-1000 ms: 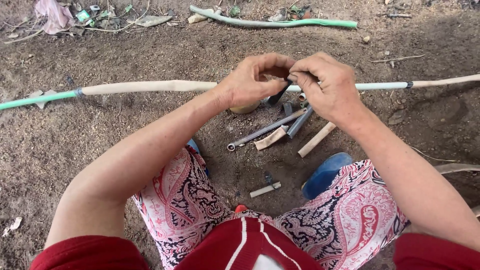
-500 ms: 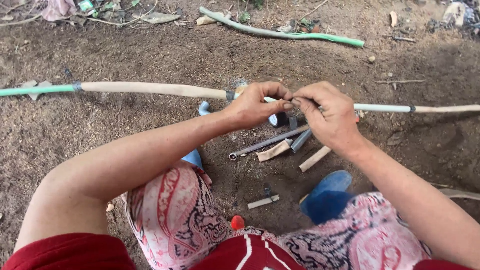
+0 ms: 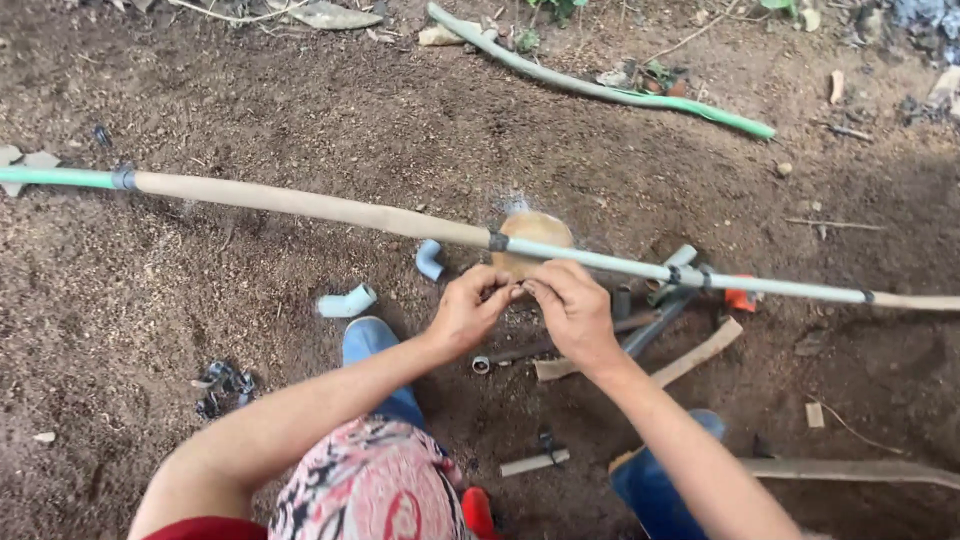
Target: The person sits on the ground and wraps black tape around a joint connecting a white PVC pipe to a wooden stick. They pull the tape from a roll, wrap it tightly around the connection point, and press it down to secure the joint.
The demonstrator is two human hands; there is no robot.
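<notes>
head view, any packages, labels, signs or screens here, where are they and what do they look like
None in view: no package, label, sign or screen.
Only bare things lie on the soil: a long tan and green pipe across the frame, pale blue pipe elbows near the left hand, a green hose at the top, and a wooden stick by the right hand.

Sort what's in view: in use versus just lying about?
In use: left hand and right hand pinching something too small to identify, just below the long pipe.
Lying about: elbow fitting, green hose, wooden stick.
</notes>
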